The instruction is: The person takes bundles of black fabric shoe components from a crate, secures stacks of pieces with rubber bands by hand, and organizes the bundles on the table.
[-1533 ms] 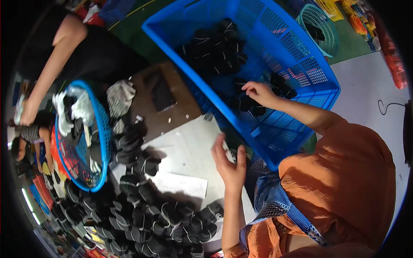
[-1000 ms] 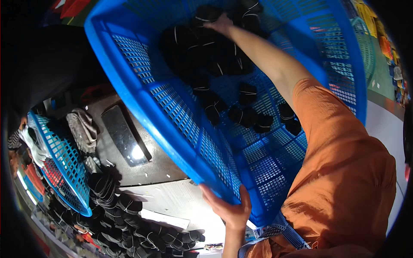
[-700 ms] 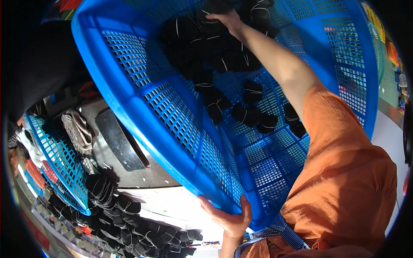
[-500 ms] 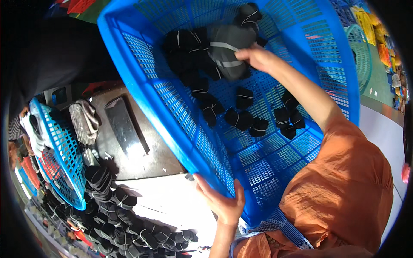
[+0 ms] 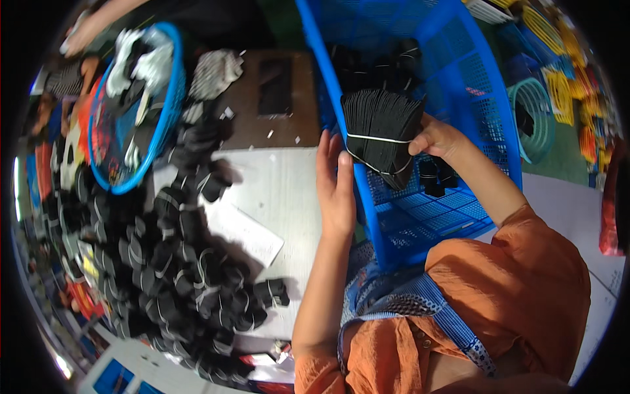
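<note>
My right hand [image 5: 438, 138] grips a bundle of black cloth pieces [image 5: 382, 125], stacked in layers and tied with a white band. The bundle is held up over a blue plastic basket [image 5: 464, 59], whose sides are slatted mesh. Fingers stretched upward, my left hand [image 5: 336, 187] is beside the basket's left rim and holds nothing; whether it touches the rim is hard to tell. More black bundles [image 5: 386, 64] lie inside the basket, partly hidden behind the held one.
Left on the white table [image 5: 298, 190] is a large heap of tied black bundles [image 5: 187, 262], with a sheet of paper [image 5: 252, 233] beside it. A round blue basket [image 5: 176, 92] holds white and dark cloth. Farther off are a dark board [image 5: 274, 85] and a green basket [image 5: 530, 121].
My right hand has lifted the black bundle up and nearer from inside the basket. My left hand has let go of the basket's rim and opened. The view has shifted toward the left.
</note>
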### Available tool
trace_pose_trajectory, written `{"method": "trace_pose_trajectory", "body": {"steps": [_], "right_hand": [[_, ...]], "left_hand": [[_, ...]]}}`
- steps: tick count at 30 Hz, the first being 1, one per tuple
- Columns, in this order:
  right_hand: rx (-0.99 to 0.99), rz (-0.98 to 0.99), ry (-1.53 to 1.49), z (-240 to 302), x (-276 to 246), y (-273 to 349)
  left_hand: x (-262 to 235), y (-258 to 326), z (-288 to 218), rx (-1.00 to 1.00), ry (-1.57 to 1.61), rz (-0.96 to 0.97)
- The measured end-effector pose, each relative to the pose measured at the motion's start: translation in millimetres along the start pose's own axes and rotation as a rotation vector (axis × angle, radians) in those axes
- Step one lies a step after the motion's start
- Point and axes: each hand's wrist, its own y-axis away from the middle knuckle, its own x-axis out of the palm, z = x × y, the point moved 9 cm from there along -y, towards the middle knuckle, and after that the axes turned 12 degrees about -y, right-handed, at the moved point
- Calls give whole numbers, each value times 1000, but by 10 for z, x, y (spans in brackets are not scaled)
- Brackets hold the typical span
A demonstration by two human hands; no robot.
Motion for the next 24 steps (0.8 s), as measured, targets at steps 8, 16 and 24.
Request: {"method": "trace_pose_trajectory", "body": {"steps": [8, 16, 24], "right_hand": [[163, 46, -11, -647, 1054, -85], [232, 212, -97, -1218, 1798, -295], [243, 322, 91, -1368, 2491, -532]], "left_hand": [[-716, 732, 192, -245, 299, 10], [-1355, 1199, 452, -333, 402, -181], [-1917, 1451, 121, -70, 171, -283]]}}
